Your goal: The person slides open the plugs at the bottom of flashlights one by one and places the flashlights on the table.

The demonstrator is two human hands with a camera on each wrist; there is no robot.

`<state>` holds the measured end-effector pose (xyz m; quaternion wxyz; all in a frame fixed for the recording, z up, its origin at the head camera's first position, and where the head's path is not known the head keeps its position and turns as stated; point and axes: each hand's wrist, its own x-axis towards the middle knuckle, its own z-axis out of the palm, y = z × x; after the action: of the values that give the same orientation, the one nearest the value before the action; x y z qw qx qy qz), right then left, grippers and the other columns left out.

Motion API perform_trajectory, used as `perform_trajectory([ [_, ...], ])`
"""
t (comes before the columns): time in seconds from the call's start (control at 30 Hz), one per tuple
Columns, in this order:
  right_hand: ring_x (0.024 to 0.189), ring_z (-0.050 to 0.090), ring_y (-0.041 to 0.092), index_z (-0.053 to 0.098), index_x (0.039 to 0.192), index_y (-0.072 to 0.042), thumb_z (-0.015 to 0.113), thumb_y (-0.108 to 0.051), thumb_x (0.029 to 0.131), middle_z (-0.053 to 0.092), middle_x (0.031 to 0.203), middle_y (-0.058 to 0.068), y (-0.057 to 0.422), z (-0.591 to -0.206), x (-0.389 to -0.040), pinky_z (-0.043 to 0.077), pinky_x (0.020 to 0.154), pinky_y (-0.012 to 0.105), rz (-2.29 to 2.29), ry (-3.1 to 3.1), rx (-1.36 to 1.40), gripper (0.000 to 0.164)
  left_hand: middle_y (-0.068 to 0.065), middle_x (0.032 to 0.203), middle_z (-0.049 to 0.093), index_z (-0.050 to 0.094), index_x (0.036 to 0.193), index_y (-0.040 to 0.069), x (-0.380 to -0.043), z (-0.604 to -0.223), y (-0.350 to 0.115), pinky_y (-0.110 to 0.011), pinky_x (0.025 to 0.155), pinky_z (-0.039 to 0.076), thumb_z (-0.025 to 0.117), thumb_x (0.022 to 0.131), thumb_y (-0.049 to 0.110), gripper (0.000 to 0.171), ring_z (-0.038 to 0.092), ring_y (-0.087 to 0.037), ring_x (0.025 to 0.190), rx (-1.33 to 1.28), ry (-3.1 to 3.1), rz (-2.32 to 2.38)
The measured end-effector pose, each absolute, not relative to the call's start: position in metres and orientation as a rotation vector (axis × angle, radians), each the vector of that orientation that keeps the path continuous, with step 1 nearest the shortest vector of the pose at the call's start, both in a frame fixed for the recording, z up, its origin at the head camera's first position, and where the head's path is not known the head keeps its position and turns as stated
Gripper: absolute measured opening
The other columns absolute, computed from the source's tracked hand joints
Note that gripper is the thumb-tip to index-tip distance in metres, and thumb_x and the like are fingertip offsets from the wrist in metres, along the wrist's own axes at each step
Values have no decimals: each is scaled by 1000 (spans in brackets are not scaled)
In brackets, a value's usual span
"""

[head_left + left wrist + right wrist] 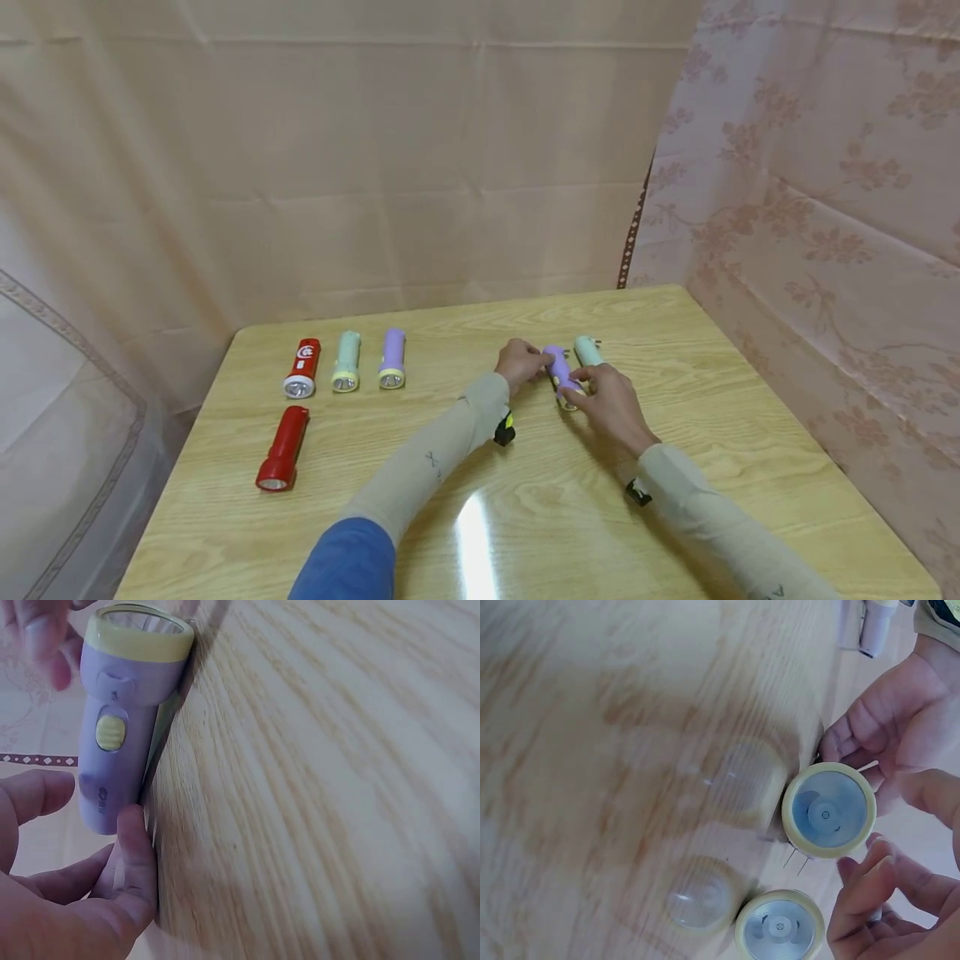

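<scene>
A purple flashlight (558, 373) with a pale yellow head lies on the wooden table, its lens toward the near edge. My left hand (520, 364) holds its tail end lightly between thumb and forefinger; in the left wrist view the forefinger (135, 832) rests against the tail. Around the head of the same flashlight (120, 735), my right hand (611, 404) has its thumb and fingers spread close by, and in the right wrist view its fingertips (877, 859) stand just off the rim. Right beside it lies a mint flashlight (588, 350), partly hidden by my right hand, with plug prongs at its tail.
At the left, a red and white flashlight (303, 367), another mint flashlight (347, 360) and another purple flashlight (392, 357) lie in a row. A larger red flashlight (285, 446) lies nearer. Curtains (412, 167) hang behind the table (480, 500) and along its sides.
</scene>
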<state>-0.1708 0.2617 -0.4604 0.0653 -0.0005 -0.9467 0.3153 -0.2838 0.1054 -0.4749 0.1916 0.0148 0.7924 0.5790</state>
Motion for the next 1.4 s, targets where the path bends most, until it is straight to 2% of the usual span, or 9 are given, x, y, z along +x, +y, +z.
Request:
perform_trajectory([
  [0.27,72,54,19,73,117,-3,78,-30,94,65,114,15,251,-458,-168,47,59,29,1065,-2802,57,36,-14,94,72,72,108,-2,-280,-475,86,-32,72,58,76,93,19,26,70,-24,83,57,2256,1587],
  [0.37,75,58,19,72,117,-3,77,-31,95,66,114,14,247,-458,-167,50,60,28,1084,-2789,90,36,-13,94,72,71,106,-1,-278,-474,77,-32,74,59,75,95,21,25,70,-24,84,83,2256,1577],
  [0.53,82,63,20,73,116,-5,75,-32,96,71,105,8,240,-457,-165,53,65,32,1112,-2771,108,34,-14,98,72,70,105,-3,-272,-473,63,-32,76,60,73,98,20,24,71,-25,87,112,2213,1614],
  [0.87,74,61,15,75,109,-9,73,-30,97,70,90,-1,221,-456,-161,50,63,29,1143,-2764,189,24,-15,101,72,70,112,-8,-259,-463,31,-37,83,61,67,102,22,31,70,-30,95,243,2148,1642],
  [1.07,66,56,13,76,106,-11,73,-30,97,70,88,-4,208,-458,-157,47,57,26,1164,-2791,272,21,-16,101,72,70,112,-9,-243,-457,10,-42,88,60,66,102,21,32,70,-33,96,280,2129,1651],
  [1.4,68,57,12,76,104,-15,74,-29,97,69,86,-8,184,-459,-147,48,61,28,1235,-2830,371,16,-17,106,70,68,116,-7,-214,-455,-23,-45,89,59,62,105,22,32,69,-39,102,375,2096,1598],
])
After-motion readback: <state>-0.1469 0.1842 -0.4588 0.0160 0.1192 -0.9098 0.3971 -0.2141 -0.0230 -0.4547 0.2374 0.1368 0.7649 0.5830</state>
